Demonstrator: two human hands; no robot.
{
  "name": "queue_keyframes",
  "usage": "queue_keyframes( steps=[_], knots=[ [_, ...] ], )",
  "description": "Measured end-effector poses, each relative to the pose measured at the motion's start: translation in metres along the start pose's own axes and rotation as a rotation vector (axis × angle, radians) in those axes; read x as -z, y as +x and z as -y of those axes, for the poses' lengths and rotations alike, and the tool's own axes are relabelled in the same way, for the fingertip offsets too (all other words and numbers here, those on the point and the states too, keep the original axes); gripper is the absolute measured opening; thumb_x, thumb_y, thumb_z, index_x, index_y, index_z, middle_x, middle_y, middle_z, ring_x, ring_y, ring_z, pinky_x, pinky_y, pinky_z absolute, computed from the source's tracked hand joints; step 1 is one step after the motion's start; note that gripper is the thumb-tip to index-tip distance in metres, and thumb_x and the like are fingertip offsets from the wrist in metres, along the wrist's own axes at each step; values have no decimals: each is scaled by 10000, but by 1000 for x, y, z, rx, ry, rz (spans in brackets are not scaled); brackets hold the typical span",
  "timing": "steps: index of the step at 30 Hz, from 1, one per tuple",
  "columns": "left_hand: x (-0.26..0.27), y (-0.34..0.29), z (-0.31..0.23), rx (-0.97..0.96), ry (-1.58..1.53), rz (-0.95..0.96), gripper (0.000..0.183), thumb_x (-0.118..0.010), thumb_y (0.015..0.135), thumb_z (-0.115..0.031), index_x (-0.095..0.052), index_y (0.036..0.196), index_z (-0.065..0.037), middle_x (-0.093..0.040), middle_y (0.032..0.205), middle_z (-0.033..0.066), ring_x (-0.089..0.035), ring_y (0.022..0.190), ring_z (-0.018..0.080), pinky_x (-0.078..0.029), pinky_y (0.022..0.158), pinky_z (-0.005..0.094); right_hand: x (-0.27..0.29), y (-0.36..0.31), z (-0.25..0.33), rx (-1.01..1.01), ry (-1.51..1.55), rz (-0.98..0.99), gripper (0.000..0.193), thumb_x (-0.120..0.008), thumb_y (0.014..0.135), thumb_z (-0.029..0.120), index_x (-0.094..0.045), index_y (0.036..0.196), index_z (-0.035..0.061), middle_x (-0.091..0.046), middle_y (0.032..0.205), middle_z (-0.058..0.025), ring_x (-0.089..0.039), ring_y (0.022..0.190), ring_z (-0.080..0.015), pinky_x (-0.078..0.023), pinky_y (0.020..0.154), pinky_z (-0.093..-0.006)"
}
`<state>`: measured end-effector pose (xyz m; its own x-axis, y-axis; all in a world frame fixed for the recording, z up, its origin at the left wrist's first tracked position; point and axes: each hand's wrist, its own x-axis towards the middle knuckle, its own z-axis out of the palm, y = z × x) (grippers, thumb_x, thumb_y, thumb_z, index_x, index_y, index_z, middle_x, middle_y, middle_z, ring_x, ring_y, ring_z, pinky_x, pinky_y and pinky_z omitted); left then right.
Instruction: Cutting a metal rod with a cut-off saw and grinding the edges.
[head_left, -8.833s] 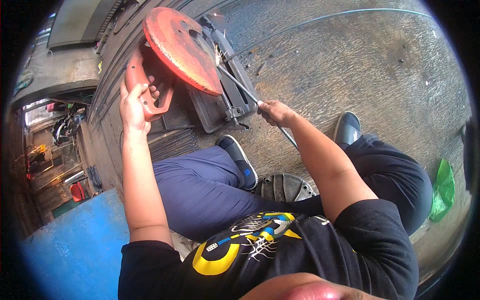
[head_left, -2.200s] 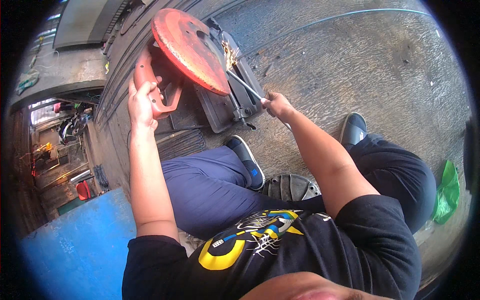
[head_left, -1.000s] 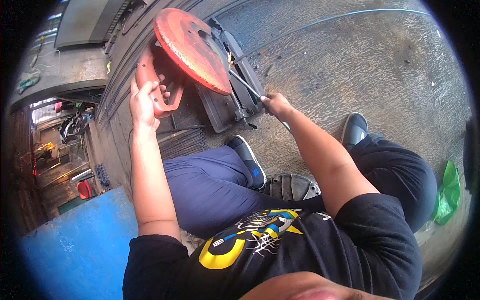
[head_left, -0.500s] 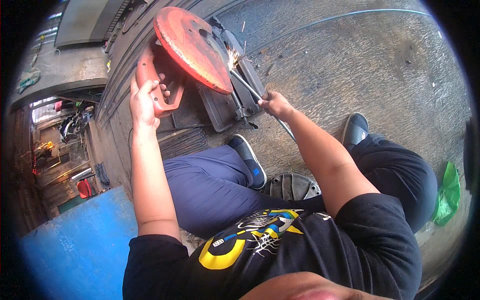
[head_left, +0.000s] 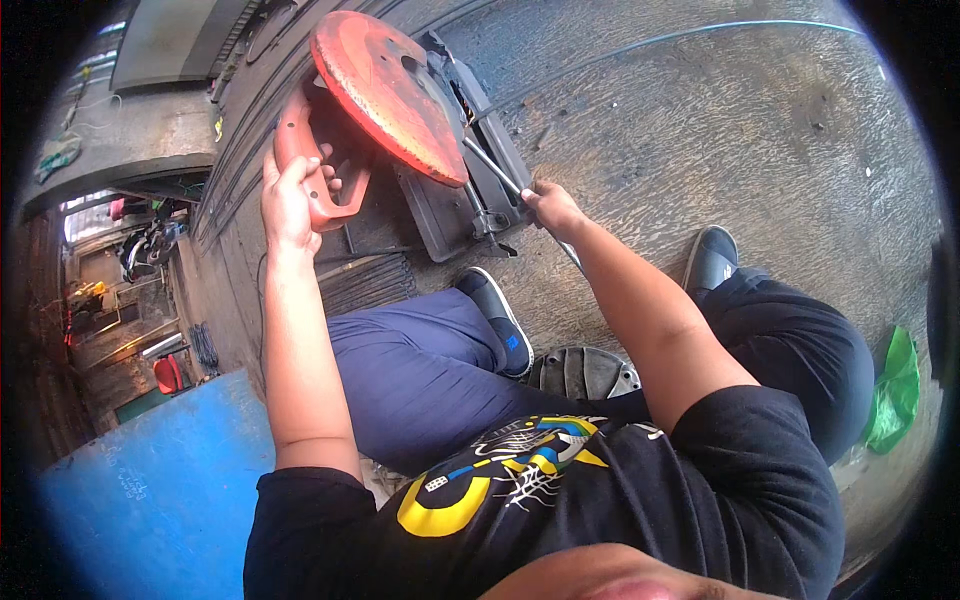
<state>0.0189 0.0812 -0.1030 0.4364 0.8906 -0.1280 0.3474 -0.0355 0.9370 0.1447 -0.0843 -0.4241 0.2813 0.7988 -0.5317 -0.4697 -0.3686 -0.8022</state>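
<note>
**Two hands on a chop saw, seated on a concrete floor**

The concrete floor (head_left: 720, 130) fills most of the view, rough and grey, with a thin pale cable (head_left: 700, 32) curving across its far part. At the lower left lies a flat blue panel (head_left: 150, 480), and at the right edge a crumpled green bag (head_left: 895, 395) sits on the floor.

The person sits low, legs in dark blue trousers stretched forward, a dark shoe (head_left: 497, 315) at the end of one leg and another shoe (head_left: 712, 258) near the right knee. Between the legs a round dark ribbed metal part (head_left: 585, 372) rests on the floor.

Ahead of the shoes stands the chop saw (head_left: 440, 170), its dark base on the floor and its big orange-red blade guard (head_left: 385, 95) raised and tilted over it. An orange handle (head_left: 320, 185) loops off the guard's left side.

The left hand (head_left: 290, 190) has its grip closed around that orange handle, fingers wrapped through the loop. The right hand (head_left: 552, 207) is closed in a fist around a thin metal rod (head_left: 490, 172), which runs from the hand up under the guard to the saw's vise area. The rod's far end is hidden behind the guard. A bundle of thin dark rods (head_left: 365, 285) lies on the floor just left of the saw's base, near the left leg.
</note>
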Motion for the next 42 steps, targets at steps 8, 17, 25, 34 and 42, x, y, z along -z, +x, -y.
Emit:
queue_keyframes(
  steps=[8, 17, 25, 34, 42],
  knots=[
    [-1, -1, 0, -6, 6, -13, 486, -501, 802, -33, -405, 1278, -27, -592, 1009, 143, -582, 729, 152, -531, 620, 297, 0, -2, 6, -13, -126, 18, 270, -594, 918, 254, -632, 976, -8, -635, 758, -56, -543, 604, -118, -438, 554, -280],
    [-1, 0, 0, -8, 0, -12, 503, -494, 803, -29, -392, 1296, -30, -595, 1011, 141, -583, 729, 151, -532, 623, 298, -8, 6, -1, -9, 49, -22, 165, -718, 816, 134, -624, 864, 8, -588, 660, -43, -514, 545, -131, -426, 521, -292],
    [1, 1, 1, -15, 10, 4, 504, -500, 803, -36, -392, 1295, -29, -592, 1016, 142, -583, 738, 152, -531, 624, 299, -8, 14, -10, -5, 190, -39, 165, -630, 886, 165, -624, 910, 2, -629, 742, -54, -569, 634, -144, -456, 573, -307],
    [1, 2, 2, -12, -9, 10, 496, -505, 801, -35, -396, 1285, -28, -591, 1012, 139, -585, 733, 157, -533, 622, 301, -7, 8, -3, -21, 246, 5, 150, -694, 836, 119, -640, 872, -15, -626, 734, -49, -556, 621, -134, -449, 563, -280],
    [1, 2, 2, -11, -5, -2, 484, -498, 805, -29, -403, 1279, -26, -594, 1005, 136, -586, 728, 154, -533, 621, 299, -14, 15, -3, -1, 229, 10, 187, -755, 776, 107, -631, 847, -13, -610, 688, -47, -531, 577, -125, -433, 536, -275]
  ],
)
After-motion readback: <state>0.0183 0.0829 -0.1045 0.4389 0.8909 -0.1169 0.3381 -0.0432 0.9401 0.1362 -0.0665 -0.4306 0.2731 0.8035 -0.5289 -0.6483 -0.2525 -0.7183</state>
